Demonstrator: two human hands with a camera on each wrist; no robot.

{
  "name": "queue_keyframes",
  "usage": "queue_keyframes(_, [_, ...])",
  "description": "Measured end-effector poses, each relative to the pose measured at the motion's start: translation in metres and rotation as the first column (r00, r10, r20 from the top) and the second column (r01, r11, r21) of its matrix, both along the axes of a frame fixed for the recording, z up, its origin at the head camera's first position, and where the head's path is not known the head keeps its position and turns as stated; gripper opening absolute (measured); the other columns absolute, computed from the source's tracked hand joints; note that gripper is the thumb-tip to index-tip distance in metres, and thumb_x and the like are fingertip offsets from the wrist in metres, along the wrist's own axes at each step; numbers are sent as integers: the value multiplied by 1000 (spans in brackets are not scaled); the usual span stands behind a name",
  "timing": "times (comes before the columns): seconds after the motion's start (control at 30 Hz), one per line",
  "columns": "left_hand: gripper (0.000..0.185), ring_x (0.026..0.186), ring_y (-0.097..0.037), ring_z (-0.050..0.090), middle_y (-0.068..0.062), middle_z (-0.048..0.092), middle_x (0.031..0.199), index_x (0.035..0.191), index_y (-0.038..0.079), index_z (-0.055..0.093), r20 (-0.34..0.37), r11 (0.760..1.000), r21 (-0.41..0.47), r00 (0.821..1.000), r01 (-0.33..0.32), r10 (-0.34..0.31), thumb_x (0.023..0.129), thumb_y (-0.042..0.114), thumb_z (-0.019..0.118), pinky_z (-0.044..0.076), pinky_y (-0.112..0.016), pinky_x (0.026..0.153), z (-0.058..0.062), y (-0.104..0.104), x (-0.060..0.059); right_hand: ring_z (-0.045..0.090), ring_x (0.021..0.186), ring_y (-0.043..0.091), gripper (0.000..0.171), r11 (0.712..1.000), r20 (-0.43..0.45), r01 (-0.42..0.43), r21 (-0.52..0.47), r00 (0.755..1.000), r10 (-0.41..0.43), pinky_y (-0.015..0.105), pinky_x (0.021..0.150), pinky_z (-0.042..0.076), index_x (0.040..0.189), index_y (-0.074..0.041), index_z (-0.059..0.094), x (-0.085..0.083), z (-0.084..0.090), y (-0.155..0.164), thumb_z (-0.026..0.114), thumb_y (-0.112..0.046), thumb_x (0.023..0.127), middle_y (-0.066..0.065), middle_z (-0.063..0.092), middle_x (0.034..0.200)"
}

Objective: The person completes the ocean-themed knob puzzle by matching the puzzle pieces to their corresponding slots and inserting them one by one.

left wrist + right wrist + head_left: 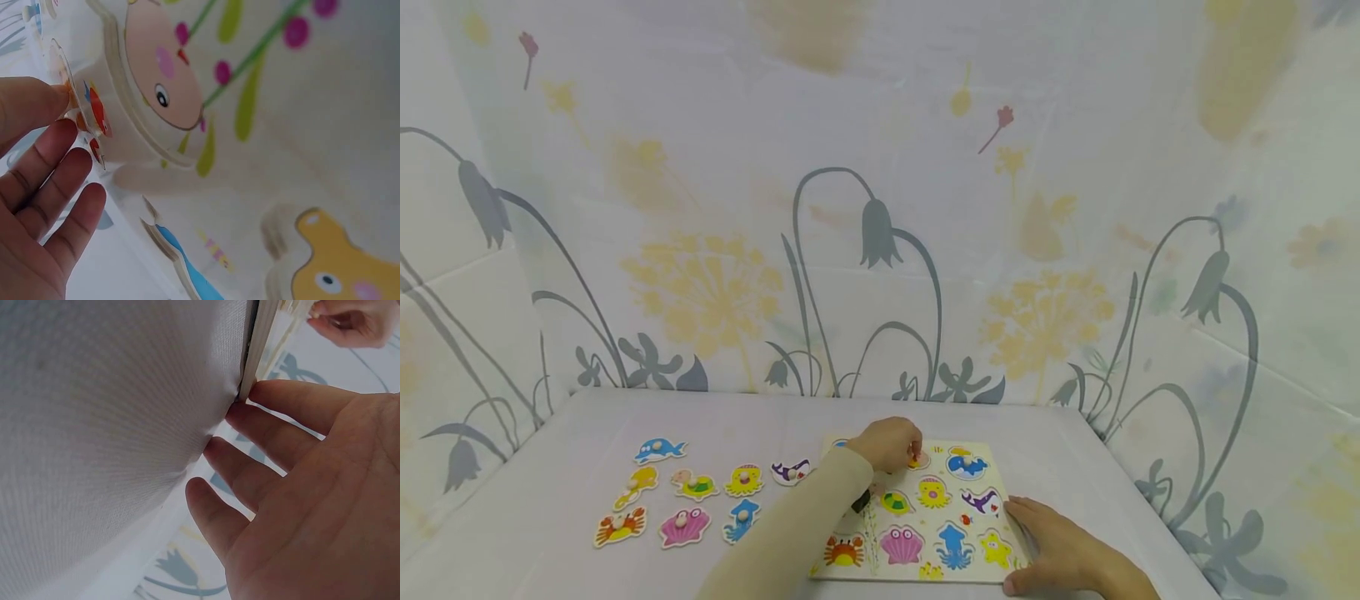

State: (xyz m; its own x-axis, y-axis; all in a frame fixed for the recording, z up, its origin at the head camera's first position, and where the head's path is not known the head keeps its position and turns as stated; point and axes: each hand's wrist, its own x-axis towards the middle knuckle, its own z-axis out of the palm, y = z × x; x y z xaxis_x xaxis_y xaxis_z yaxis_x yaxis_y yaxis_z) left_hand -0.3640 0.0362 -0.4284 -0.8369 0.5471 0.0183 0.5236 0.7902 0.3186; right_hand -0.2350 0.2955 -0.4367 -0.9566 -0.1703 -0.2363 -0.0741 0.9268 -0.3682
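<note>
Two hands at work: left hand [891,443] pinching a small orange piece [94,112] by its knob, poised over its hollow in the puzzle board [981,450]. Right hand [1060,546] spread flat against the board's edge, apparently bracing it on the white table [550,467].

loose pieces [692,496] left of board [1011,567] (on table [550,433])

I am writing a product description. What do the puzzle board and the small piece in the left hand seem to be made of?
The puzzle board looks like pale wood or plywood with printed, matte pictures; the cut-outs in the left wrist view show thick, light edges. The small piece, pinched by the left hand, seems to be thin wood with a glossy printed face.
</note>
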Motion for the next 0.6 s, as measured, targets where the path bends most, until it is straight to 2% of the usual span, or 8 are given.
queue_keyframes(0.27, [3,64,-8,51,7,54,76,84,18,69,60,997,77,998,23,-28,85,17,71,44,-21,56,-1,-5,-1,36,131,42,104,1000,3,6,3,1000,-6,66,100,26,137,-7,49,1,0,-1,86,-52,52,15,43,143])
queue_keyframes(0.47, [10,57,-7,54,7,54,78,87,18,69,110,992,125,994,3,-17,81,22,76,45,-21,54,-4,-6,-3,37,131,41,103,998,-39,-58,-3,998,58,63,102,26,138,-3,47,3,2,2,84,-52,55,16,43,142])
queue_keyframes(0.6, [11,58,-8,55,7,55,77,87,18,69,121,991,133,993,-6,-10,81,23,77,46,-21,55,-6,-6,-2,36,131,41,104,999,-34,-53,-9,998,52,63,102,26,138,-4,47,4,2,2,84,-52,54,16,43,143])
